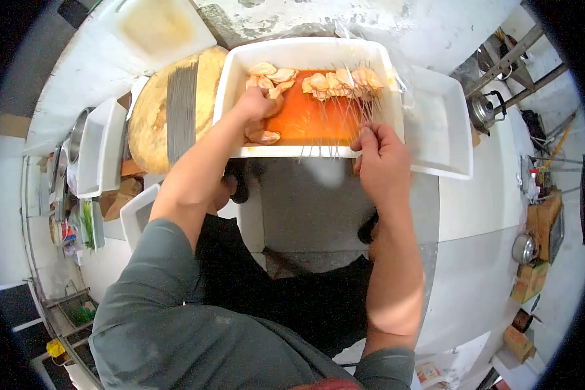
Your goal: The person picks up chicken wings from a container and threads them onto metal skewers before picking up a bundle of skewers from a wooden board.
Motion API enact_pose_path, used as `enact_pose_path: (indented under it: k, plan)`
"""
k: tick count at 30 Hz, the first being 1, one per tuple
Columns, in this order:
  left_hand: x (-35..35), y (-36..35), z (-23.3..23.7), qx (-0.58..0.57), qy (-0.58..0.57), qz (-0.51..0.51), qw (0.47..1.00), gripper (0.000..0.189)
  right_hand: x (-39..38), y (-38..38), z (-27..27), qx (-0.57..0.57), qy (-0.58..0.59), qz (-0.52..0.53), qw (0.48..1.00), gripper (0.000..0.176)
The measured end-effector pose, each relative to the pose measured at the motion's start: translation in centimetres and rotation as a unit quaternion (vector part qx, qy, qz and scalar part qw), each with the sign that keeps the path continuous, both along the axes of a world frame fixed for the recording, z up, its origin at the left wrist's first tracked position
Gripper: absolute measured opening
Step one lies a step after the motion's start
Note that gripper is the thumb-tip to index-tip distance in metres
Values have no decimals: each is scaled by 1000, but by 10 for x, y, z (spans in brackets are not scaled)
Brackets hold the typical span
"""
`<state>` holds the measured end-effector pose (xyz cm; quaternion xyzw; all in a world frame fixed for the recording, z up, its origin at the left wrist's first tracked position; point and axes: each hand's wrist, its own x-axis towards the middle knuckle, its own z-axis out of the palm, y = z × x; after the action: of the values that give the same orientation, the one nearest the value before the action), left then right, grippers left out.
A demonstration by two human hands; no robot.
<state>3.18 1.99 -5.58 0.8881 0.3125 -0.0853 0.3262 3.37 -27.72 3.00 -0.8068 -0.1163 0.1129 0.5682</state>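
Observation:
A white tub (pixel 292 151) holds orange-red liquid (pixel 302 123) and pieces of raw chicken. Loose chicken pieces (pixel 264 69) lie along its left side. My left hand (pixel 253 107) reaches among them, its fingers closed on a chicken piece (pixel 276 92). Several skewered chicken pieces (pixel 341 81) rest in a row at the back right, with thin metal skewers (pixel 335 123) running toward the front rim. At the tub's front right corner, my right hand (pixel 380 148) is closed in a pinch at the skewer ends. The exact skewer in its fingers is partly hidden.
Left of the tub, a bundle of thin metal skewers (pixel 182 114) lies across a round wooden chopping block (pixel 151 117). An additional white tub (pixel 439 120) stands against the right side. A kettle (pixel 481 114) sits farther right, near metal bars.

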Motion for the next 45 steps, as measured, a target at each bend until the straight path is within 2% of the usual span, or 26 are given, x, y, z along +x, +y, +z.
enact_pose_path:
  k: [2, 4, 5, 6, 9, 13, 16, 19, 23, 32, 41, 44, 45]
  plan:
    - [-11, 9, 8, 44, -53, 18, 998, 37, -4, 3, -2, -22, -12, 16, 1000, 24]
    - [-26, 10, 27, -152, -115, 69, 979, 32, -9, 7, 2, -51, -5, 30, 998, 26]
    - [-33, 10, 34, -249, -148, 92, 953, 30, -10, 9, 2, -48, 3, 38, 998, 26]
    - [-38, 8, 38, -295, -192, 116, 929, 25, -11, 11, 0, -45, 11, 46, 998, 26]
    - [-51, -1, 53, -367, -270, 125, 881, 24, -16, 17, -5, -73, 26, 78, 994, 25]
    - [-53, 6, 48, -403, -291, 167, 851, 24, -26, 25, -17, -78, 26, 99, 992, 23]
    - [-48, 10, 46, -467, -298, 156, 818, 25, -29, 32, -16, -108, 59, 117, 985, 23]
    - [-36, 11, 54, -560, -349, 191, 727, 19, -32, 39, -22, -127, 43, 112, 985, 20]
    - [-33, 20, 49, -568, -370, 163, 717, 22, -31, 47, -30, -117, 58, 127, 983, 19]
    - [-38, 28, 53, -593, -379, 233, 671, 18, -33, 61, -28, -101, 77, 125, 984, 17]
    - [-32, 35, 36, -587, -400, 254, 657, 17, -34, 58, -31, -107, 60, 119, 985, 18]
    - [-34, 29, 46, -574, -393, 267, 667, 22, -34, 55, -32, -114, 54, 118, 985, 19]
    - [-34, 29, 47, -593, -398, 255, 652, 23, -34, 53, -34, -113, 51, 118, 985, 19]
